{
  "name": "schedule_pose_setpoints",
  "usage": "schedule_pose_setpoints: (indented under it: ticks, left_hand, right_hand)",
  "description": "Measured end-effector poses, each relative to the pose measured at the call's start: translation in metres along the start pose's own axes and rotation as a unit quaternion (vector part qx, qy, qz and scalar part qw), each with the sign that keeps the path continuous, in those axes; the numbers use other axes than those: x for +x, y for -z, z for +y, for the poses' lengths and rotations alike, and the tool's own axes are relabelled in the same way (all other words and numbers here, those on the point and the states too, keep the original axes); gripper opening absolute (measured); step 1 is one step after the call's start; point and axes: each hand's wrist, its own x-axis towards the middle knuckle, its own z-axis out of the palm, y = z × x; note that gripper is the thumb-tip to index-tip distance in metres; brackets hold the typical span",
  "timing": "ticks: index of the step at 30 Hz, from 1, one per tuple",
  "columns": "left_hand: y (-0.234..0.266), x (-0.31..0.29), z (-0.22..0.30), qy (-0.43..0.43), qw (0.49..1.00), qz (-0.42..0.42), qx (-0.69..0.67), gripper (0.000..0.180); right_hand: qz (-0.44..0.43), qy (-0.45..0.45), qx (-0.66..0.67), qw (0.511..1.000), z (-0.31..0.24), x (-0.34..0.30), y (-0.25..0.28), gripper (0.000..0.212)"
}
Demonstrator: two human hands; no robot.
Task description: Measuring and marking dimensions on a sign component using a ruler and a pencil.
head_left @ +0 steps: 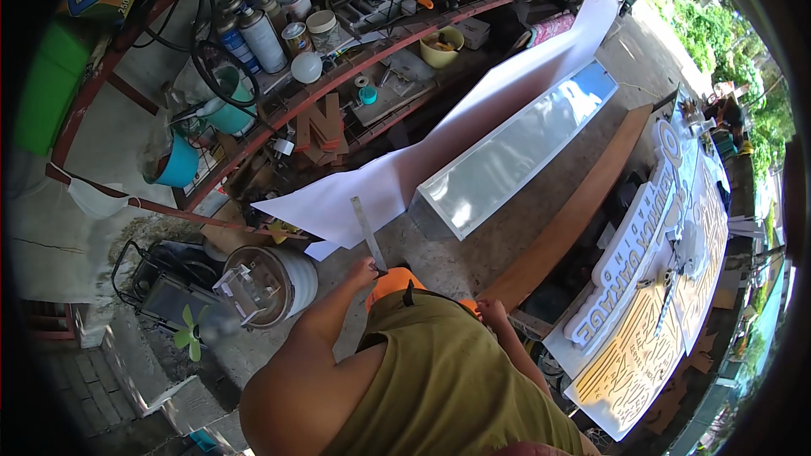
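Note:
My left hand (363,273) is closed round the lower end of a steel ruler (368,232), which points up and away from me. The ruler's far end passes in front of a big white sheet (372,181) standing on its long edge. Beside my orange shorts, my right hand (491,312) hangs with curled fingers; whatever they hold, if anything, is too small to make out. Ahead of me a long, shiny metal box (515,152) lies on the floor, parallel to the white sheet and apart from both hands.
A cluttered red-framed shelf (355,55) holds spray cans, jars and tools along the far left. To my left stands a round drum (296,283). On the right are a long brown board (566,219) and a table bearing a white lettered sign (625,262) and printed sheets (634,371).

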Motion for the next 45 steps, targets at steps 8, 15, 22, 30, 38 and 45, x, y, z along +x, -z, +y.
schedule_pose_setpoints:
  ticks: [8,15,22,30,38,45]
  left_hand:
    - [-0.012,-0.040,-0.030,0.108,0.992,0.054,-0.044,0.034]
    - [-0.035,-0.055,0.027,0.193,0.975,0.104,-0.047,0.060]
    - [-0.059,-0.019,0.087,0.134,0.970,0.137,-0.152,0.043]
    - [-0.058,0.007,0.196,0.012,0.968,0.222,-0.116,0.032]
    - [-0.056,0.040,0.310,-0.099,0.983,0.054,-0.145,0.024]
    - [-0.048,0.040,0.370,-0.156,0.988,-0.002,-0.009,0.024]
  right_hand:
    - [-0.053,0.026,-0.090,0.994,-0.044,0.071,0.025,0.036]
    - [-0.071,0.113,-0.158,0.978,-0.076,0.139,0.078,0.030]
    - [-0.115,0.052,-0.024,0.992,-0.092,0.190,0.156,0.019]
    - [-0.147,0.038,-0.029,0.988,-0.104,0.211,0.193,0.019]
    - [-0.355,0.233,-0.030,0.905,-0.226,0.149,0.171,0.037]
    - [-0.400,0.207,0.068,0.890,-0.290,0.117,0.187,0.039]
